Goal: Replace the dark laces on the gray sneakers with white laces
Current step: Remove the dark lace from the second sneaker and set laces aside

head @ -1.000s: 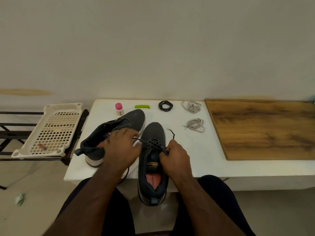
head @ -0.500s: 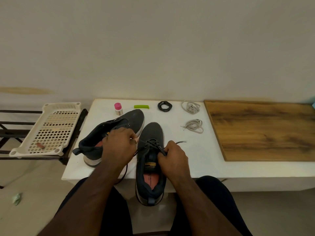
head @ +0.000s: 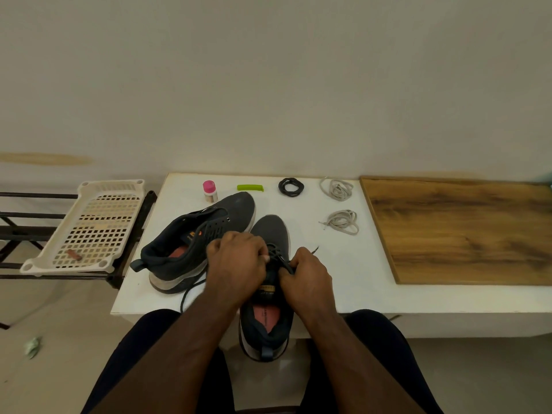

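White table [head: 352, 279] fills the mid frame w/ a wood board [head: 466, 228] lying on its 3 o'clock end; off the table's 9 o'clock side a perforated plastic tray [head: 89, 228] sits on a dark rack [head: 18, 234]. Two gray sneakers on the table: one [head: 191, 243] tipped on its side toward 10 o'clock, no lace in its eyelets; the other [head: 268, 294] upright at center, toe to 12, heel hanging over the near edge. Left hand [head: 237, 261] and right hand [head: 307, 276] sit close together over that center shoe's eyelets, both w/ fingers curled, pinching the dark lace [head: 279, 258] btwn them. One lace end pokes out at 1 o'clock of the right hand; another strand trails off the table edge at 7 o'clock. At 1–2 o'clock, two white lace bundles, back one [head: 337, 189] and nearer one [head: 342, 222], apart from each other. At 12, a coiled dark lace [head: 290, 186], just beside it a green clip-like piece [head: 250, 187], then a small pink-capped bottle [head: 209, 191] touching-close to the tipped shoe's toe.
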Tool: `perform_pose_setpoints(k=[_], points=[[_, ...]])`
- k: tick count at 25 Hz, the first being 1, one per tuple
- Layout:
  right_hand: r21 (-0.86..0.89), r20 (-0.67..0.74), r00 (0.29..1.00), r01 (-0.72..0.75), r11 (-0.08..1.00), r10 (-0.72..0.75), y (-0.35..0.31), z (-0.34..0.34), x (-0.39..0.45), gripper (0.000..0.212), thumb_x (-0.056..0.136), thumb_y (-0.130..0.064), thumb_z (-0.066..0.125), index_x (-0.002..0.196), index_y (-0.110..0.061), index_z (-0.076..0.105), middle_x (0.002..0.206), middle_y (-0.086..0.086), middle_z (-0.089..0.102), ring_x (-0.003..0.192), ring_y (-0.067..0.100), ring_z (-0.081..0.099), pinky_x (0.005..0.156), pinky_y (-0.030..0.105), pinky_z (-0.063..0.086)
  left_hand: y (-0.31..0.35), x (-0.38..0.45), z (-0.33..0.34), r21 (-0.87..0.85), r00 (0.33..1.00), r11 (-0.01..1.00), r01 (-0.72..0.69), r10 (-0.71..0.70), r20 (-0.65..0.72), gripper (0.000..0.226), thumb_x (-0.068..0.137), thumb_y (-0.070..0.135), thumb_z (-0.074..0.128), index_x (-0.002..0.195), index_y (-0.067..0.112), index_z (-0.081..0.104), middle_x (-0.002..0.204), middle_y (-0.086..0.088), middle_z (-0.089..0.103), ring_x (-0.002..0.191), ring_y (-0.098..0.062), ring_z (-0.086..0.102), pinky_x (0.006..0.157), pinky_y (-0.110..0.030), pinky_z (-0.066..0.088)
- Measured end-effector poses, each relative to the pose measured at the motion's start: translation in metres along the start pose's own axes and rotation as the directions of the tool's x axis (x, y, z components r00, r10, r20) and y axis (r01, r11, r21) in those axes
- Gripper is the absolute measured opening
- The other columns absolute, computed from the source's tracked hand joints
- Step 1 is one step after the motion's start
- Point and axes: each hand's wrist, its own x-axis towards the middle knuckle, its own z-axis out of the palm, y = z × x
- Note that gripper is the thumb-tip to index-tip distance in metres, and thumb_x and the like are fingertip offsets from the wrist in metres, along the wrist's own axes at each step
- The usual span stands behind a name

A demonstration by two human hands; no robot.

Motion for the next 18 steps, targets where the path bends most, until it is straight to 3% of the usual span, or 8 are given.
perform_pose_setpoints(k=[4, 8, 12, 18], points=[[0.017, 0.012, 1.0, 0.011, 1.0, -0.011, -0.002, -0.002, -0.002, 0.012, 0.091, -0.029, 0.055, 0.086, -0.023, 0.046, 0.081, -0.005, 0.055, 0.069, 0.009, 0.051, 0.057, 0.023, 0.035, -0.024, 0.005, -0.013, -0.054, 0.992, 0.99, 0.13, -0.13, 0.003, 0.011, 0.09, 0.039, 0.055, 0.099, 0.038, 0.061, 0.115, 0.013, 0.06, 0.119, -0.017, 0.047, 0.104, -0.048, 0.033], [0.011, 0.012, 1.0, 0.007, 1.0, -0.008, -0.003, -0.002, -0.002, 0.015, 0.091, -0.03, 0.056, 0.085, -0.022, 0.044, 0.081, -0.004, 0.055, 0.068, 0.01, 0.05, 0.056, 0.024, 0.034, 0.001, -0.007, -0.002, 0.002, 0.998, 1.0, -0.003, 0.003, 0.062, 0.029, 0.089, 0.051, 0.053, 0.115, 0.041, 0.062, 0.126, 0.019, 0.056, 0.128, -0.014, 0.04, 0.108, -0.046, 0.024], [0.01, -0.001, 1.0, -0.007, 1.0, 0.007, -0.001, 0.0, -0.003, 0.015, 0.09, -0.032, 0.056, 0.085, -0.022, 0.045, 0.081, -0.004, 0.055, 0.069, 0.011, 0.052, 0.057, 0.026, 0.039, 0.01, -0.005, 0.006, 0.061, 0.996, 0.997, -0.053, 0.049, 0.071, 0.016, 0.094, 0.041, 0.051, 0.103, 0.035, 0.062, 0.115, 0.015, 0.057, 0.123, -0.013, 0.043, 0.107, -0.043, 0.023], [0.013, -0.003, 1.0, -0.002, 1.0, 0.002, -0.005, -0.001, -0.004, 0.015, 0.09, -0.029, 0.055, 0.081, -0.025, 0.043, 0.079, -0.005, 0.055, 0.069, 0.01, 0.051, 0.057, 0.024, 0.036, -0.017, 0.006, -0.01, -0.015, 0.992, 0.994, 0.105, -0.104, 0.067, 0.01, 0.094, 0.025, 0.049, 0.093, 0.035, 0.053, 0.104, 0.011, 0.051, 0.11, -0.014, 0.045, 0.104, -0.043, 0.028]])
